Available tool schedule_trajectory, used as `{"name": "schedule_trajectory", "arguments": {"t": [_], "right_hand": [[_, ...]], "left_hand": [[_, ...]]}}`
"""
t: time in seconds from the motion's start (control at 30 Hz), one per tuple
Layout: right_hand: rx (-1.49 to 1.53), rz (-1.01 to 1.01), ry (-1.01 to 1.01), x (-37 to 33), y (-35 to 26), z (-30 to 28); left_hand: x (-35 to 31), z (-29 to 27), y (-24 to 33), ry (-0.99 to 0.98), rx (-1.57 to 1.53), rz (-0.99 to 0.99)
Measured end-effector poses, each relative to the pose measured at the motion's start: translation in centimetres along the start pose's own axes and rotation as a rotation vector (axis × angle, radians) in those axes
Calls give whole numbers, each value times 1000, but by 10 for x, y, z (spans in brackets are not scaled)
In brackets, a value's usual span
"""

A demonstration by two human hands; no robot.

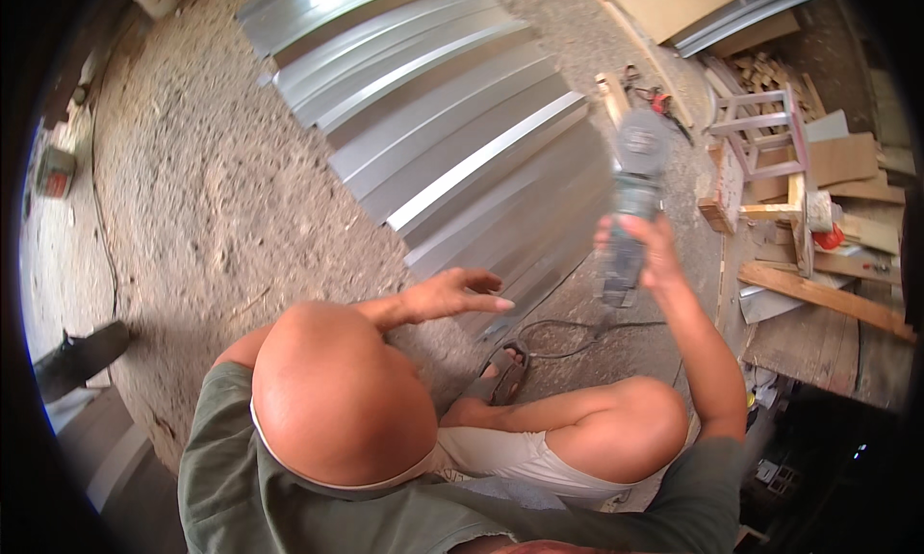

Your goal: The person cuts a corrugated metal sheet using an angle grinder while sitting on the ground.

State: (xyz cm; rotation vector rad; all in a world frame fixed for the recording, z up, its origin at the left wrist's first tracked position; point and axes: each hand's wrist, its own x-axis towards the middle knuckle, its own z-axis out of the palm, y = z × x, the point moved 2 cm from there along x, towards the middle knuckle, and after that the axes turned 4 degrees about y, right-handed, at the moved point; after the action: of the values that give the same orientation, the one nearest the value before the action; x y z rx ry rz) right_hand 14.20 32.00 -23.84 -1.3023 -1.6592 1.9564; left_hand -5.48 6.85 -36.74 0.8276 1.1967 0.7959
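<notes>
Nearest the camera, a soft, creased olive shirt (308, 511) and pale shorts (515, 455), bare knees bent wide. Below them, a dark strapped sandal (505, 381) presses on gritty ground (202, 169). Out comes the left hand (448, 296), open, fingers loosely apart, at the near end of the metal sheets (385, 145); whether the fingertips touch, I cannot tell. Over on the right, the right hand (654, 248) is wrapped round the grinder (637, 196), a stubby greenish body, round grey head pointing away, all smeared by blur, just beside the sheets' right edge. A thin black cord (616, 325) curls below it. And what a shine on that metal: long ribs, flat pans between, stepped ends, bright streaks across dull grey! Farther right, a squared stool frame (796, 135) stands among rough wooden boards (837, 159), and at the top, a smooth tan panel (664, 0).
</notes>
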Motion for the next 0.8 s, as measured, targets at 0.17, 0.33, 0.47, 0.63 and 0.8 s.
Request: {"name": "schedule_trajectory", "arguments": {"t": [0.17, 0.33, 0.47, 0.63, 0.8], "right_hand": [[65, -4, -208, 20, 12, 108], [172, -27, -289, 47, 41, 144], [615, 379, -683, 65, 56, 150], [766, 456, -677, 58, 80, 162], [710, 446, -632, 66, 97, 166]], "left_hand": [[36, 58, 24, -93, -696, 197], [35, 49, 20, -17, -838, 224], [22, 38, 19, -178, -1001, 259], [11, 39, -3, -293, -1078, 219], [11, 40, -9, -237, -988, 155]]}}
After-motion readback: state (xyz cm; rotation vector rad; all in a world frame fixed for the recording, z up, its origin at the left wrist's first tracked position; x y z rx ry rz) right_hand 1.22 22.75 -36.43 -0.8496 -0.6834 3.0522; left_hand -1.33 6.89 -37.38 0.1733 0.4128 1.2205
